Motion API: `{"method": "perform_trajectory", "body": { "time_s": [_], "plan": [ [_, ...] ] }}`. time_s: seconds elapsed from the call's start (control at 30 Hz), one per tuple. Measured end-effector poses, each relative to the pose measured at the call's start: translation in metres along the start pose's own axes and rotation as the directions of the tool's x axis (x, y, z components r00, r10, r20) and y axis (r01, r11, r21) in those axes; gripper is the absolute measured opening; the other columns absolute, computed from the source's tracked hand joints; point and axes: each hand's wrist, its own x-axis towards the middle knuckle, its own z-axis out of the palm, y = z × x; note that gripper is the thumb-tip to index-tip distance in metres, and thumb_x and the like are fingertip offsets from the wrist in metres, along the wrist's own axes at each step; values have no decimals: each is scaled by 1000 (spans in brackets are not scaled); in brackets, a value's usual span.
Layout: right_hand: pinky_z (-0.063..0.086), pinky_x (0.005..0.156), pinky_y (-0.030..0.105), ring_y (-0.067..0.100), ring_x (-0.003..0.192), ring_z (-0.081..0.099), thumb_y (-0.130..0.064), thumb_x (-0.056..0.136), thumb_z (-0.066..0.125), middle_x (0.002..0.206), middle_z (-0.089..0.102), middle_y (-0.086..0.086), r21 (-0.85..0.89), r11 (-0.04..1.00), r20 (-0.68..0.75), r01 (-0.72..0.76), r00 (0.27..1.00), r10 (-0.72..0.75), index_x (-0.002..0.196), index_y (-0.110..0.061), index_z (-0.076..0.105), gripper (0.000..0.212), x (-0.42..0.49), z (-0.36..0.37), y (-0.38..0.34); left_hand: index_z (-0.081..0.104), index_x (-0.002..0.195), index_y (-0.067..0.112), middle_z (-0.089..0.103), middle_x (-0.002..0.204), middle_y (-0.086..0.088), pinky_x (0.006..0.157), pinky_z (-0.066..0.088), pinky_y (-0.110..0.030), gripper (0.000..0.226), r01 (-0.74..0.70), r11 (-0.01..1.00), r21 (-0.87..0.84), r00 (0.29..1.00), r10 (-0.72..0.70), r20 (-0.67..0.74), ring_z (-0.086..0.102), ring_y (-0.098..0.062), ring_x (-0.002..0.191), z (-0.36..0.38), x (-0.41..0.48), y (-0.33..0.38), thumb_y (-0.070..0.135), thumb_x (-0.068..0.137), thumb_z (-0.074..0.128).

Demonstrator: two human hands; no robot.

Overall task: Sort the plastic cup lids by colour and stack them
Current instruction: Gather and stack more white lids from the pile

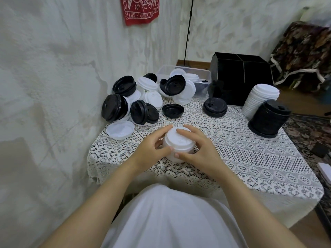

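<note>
lace tablecloth (250,158) | black divided box (241,81) | red cloth on wall (141,11)

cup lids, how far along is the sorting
Done: a tall white stack and a black stack stand at the right. In hand: left hand and right hand grip a short white stack. Left: the mixed pile by the wall, lids in the clear tub, and loose black lids.

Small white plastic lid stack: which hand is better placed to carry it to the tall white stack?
Right hand, probably: the tall white plastic lid stack stands to the right, nearer that hand.
</note>
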Motion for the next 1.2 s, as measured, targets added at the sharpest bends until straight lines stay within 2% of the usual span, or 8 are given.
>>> {"method": "perform_trajectory", "body": {
  "time_s": [0.07,0.17,0.3,0.43,0.6,0.73,0.9,1.2],
  "plan": [
    [24,99,-2,-7,124,37,-20,70,87,146,40,-9,-27,1000,9,5,1000,-4,125,-35,58,64,1,0,2,45,130,33,51,140,3,104,44,-28,60,-3,1000,-9,1000,3,-1,52,-9,126,0,0,-2,16,77,65],
    [21,92,-7,-3,127,34,-20,69,87,144,39,-11,-29,1000,21,-7,1000,8,128,-31,59,66,1,0,3,47,131,32,52,139,5,103,45,-28,60,11,1000,-21,1000,-11,5,53,-8,125,0,-1,-2,19,76,67],
    [24,90,-7,0,127,36,-16,69,87,142,40,-11,-18,1000,41,-15,999,16,130,-26,59,68,2,1,3,43,142,16,50,142,0,106,43,-29,69,49,999,-1,999,-49,8,51,-10,127,-1,-1,-1,16,77,68],
    [27,93,-4,0,126,36,-20,71,85,138,39,-14,-8,999,67,-32,997,33,132,-24,57,68,0,0,3,44,140,15,53,137,2,101,46,-24,61,83,996,-29,996,-82,27,54,-7,123,-2,0,-2,-4,86,64],
    [31,111,20,2,135,33,-49,76,62,146,38,-14,-6,999,70,-31,997,32,137,-24,54,66,-2,0,3,45,133,20,58,125,10,91,48,-17,56,82,994,-75,996,-80,36,58,3,113,0,1,1,-6,87,62],
    [27,112,19,1,140,29,-48,77,65,151,36,-15,-24,1000,67,-9,998,10,137,-25,54,65,-1,1,5,44,134,21,57,122,15,91,47,-16,57,88,993,-82,996,-85,39,58,6,112,-1,1,1,-4,86,64],
    [25,112,18,2,138,31,-31,84,72,145,38,-15,-46,999,75,-3,997,7,135,-25,55,55,1,0,10,47,136,16,58,131,2,103,46,-31,58,83,996,14,996,-83,23,56,-9,122,-2,1,0,1,85,68],
    [26,111,16,0,136,31,-33,83,72,145,37,-17,-48,999,76,10,997,-7,134,-26,56,54,0,2,13,45,140,13,56,135,0,106,44,-39,63,77,996,47,997,-78,15,54,-12,125,-2,-2,-4,13,84,73]
  ]
}}
